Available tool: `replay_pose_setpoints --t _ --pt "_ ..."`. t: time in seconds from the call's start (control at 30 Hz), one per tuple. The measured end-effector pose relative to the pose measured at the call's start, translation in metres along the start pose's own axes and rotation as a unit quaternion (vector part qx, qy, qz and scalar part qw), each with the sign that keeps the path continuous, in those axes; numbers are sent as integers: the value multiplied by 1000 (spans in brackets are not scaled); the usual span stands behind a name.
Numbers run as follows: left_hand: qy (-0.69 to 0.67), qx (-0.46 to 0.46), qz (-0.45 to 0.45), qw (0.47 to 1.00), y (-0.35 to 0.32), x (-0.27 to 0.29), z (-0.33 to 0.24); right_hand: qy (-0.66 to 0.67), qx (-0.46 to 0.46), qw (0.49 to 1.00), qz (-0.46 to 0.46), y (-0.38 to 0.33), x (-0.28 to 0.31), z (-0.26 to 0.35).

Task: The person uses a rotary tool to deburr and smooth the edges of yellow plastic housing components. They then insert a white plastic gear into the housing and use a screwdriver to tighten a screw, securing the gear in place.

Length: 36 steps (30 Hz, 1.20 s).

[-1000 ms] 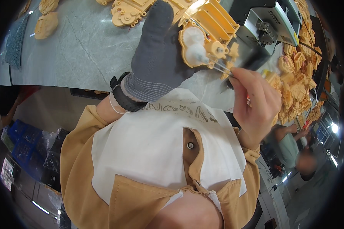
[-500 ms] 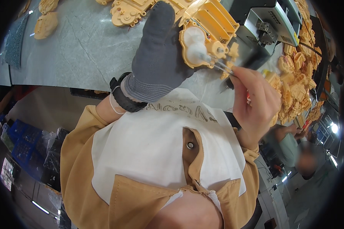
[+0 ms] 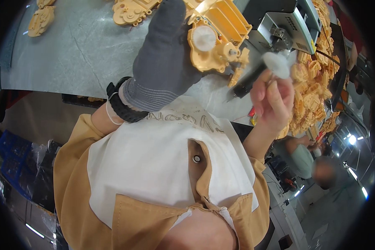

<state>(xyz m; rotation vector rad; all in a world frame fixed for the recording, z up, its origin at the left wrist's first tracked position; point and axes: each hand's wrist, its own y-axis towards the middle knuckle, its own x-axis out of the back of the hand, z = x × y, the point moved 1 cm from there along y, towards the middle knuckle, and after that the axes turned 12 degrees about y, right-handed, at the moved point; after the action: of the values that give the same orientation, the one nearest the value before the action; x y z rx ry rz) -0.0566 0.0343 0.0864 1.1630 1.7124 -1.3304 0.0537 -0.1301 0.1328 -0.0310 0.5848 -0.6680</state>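
Note:
My left hand (image 3: 162, 54), in a dark grey glove, is closed on a yellow plastic housing (image 3: 208, 62) and holds it up over the table. A white toothed gear (image 3: 204, 38) sits in the housing, with a metal shaft beside it. Off to the right, my bare right hand (image 3: 274, 98) is closed in a pinch. A second white gear (image 3: 276, 64), blurred by motion, is at its fingertips, apart from the housing. Whether the tweezers are still in the fingers is hard to make out.
A black box-shaped device with a metal fixture (image 3: 279, 35) stands at the far right. A dark cylindrical tool (image 3: 250, 83) lies near my right hand. Yellow housings are heaped (image 3: 308, 96) on the right; others (image 3: 131, 11) lie at the far left. Another person (image 3: 298, 156) is beyond.
The second white gear has come out of the housing and moved right with my right hand. The tweezers, plain earlier, no longer show clearly. My left hand still holds the housing.

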Motion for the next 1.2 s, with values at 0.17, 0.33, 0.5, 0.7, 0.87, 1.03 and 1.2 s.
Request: replay_pose_setpoints --t 0.17,0.33,0.5,0.7,0.87,1.03,1.2 --pt "-29 -4 -11 1000 0 5 3 75 -49 996 25 1 -1 -3" --pt "-12 -4 41 999 0 -1 -1 45 -30 998 11 1 -7 -5" --pt "-12 -5 44 999 -1 0 0 -23 6 1000 -2 -2 -16 -3" --pt "-9 -5 53 999 1 1 1 -66 -5 998 -23 -7 -18 -3" --pt "-9 -8 56 998 -1 1 0 -21 -95 995 -22 -9 -22 -3" --pt "-8 -6 58 998 0 2 0 -44 -89 995 -17 -9 -23 -11" --pt "-9 -7 58 998 0 3 0 -33 -101 994 -9 -10 -19 -10"
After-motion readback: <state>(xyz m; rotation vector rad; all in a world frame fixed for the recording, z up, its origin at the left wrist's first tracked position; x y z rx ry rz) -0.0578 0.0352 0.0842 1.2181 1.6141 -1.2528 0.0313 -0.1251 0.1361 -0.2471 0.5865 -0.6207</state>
